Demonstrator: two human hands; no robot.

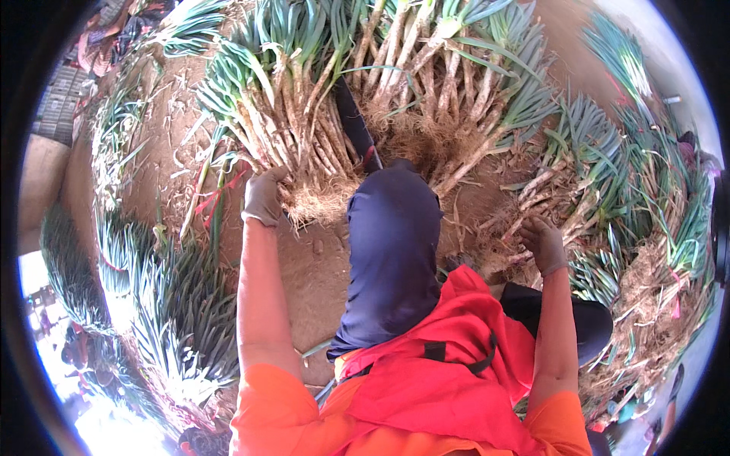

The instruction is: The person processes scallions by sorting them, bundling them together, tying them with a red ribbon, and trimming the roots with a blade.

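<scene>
A large bundle of leeks (300,129), white stalks and shaggy roots toward me, lies ahead on the ground. My left hand (264,196), in a greyish glove, is at the left side of its root end, fingers curled in against the stalks. Another heap of leeks (449,91) spreads just right of it, roots facing my knee. Off to the right is my gloved right hand (542,243), fingers loosely bent and apart, with nothing visible in them. Beside it lie soil-stained leek stalks and roots (544,190); whether the fingertips touch them I cannot tell.
A dark strip (353,121) lies between the two heaps, ending by my dark-trousered knee (394,243). Red ties (217,196) show among leeks at left. More leeks stand packed at lower left (182,304) and lie along the right wall (646,175). Leaf scraps litter the brown ground (179,129).
</scene>
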